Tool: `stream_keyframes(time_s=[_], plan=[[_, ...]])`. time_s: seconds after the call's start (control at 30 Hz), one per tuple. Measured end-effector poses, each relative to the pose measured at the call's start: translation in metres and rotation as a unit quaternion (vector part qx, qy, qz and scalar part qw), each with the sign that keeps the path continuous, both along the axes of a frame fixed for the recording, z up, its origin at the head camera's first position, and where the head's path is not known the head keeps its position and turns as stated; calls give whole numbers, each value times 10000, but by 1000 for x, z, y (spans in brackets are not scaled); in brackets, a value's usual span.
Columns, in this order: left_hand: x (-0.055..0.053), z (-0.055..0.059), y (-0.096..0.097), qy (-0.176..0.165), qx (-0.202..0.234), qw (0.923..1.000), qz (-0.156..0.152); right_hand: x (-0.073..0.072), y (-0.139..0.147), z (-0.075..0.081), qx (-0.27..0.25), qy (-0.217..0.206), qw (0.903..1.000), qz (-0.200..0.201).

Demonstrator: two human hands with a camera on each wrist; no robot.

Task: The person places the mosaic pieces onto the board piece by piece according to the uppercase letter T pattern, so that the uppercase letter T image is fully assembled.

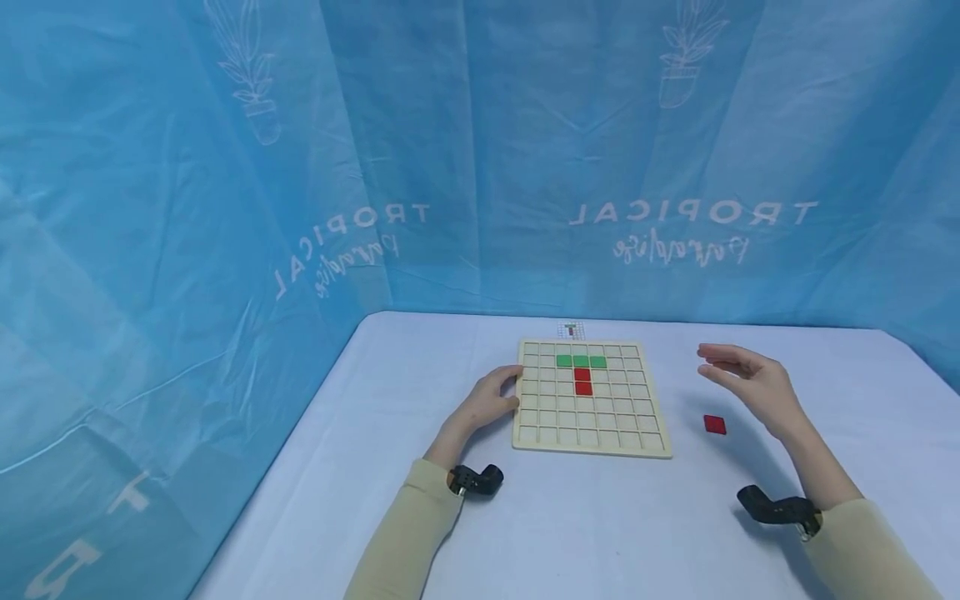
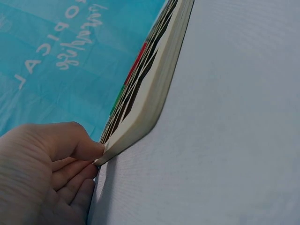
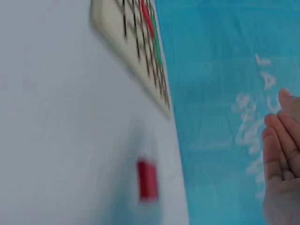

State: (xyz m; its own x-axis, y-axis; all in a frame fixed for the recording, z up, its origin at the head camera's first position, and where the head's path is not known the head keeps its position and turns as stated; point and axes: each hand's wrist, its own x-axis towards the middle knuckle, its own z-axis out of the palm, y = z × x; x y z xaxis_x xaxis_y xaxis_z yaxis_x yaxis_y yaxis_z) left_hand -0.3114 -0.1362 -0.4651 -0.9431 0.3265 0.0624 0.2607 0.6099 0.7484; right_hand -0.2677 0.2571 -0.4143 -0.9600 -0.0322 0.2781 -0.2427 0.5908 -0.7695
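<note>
A pale square grid board [image 1: 551, 421] lies on the table. Three green tiles [image 1: 581, 362] form a row in it, and two red tiles [image 1: 582, 382] stand in a column under the middle one. At the board's left edge is my left hand [image 1: 487, 400], its thumb and fingertips touching the rim, spaced apart; the left wrist view shows the thumb against the board's edge [image 2: 140, 117]. My right hand [image 1: 753, 387] hovers right of the board, fingers loosely bent, holding nothing. Below it, a loose red tile [image 1: 715, 425] lies on the cloth, blurred in the right wrist view.
Behind the board lies a small card [image 1: 571, 330] printed with a coloured T-shaped grid pattern. A white cloth covers the table [image 1: 570, 533]. Blue curtains [image 1: 525, 167] with white lettering hang at the back and left. Each wrist carries a black camera mount [image 1: 476, 480].
</note>
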Motion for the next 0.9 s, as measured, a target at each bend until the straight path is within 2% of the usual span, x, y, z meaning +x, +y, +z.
stream_keyframes(time_s=[0.2,0.3,0.7,0.9], plan=[[0,-4,0,21,33,10000,-85,22,28,-19,159,-280,9995,-41],[0,-3,-1,39,5,10000,-61,27,35,-28,162,-239,9996,-11],[-1,-2,-2,74,-82,9999,-30,25,48,-51,583,-270,9978,149],[-1,-3,-2,73,-79,9999,-29,23,49,-58,852,-302,9957,180]])
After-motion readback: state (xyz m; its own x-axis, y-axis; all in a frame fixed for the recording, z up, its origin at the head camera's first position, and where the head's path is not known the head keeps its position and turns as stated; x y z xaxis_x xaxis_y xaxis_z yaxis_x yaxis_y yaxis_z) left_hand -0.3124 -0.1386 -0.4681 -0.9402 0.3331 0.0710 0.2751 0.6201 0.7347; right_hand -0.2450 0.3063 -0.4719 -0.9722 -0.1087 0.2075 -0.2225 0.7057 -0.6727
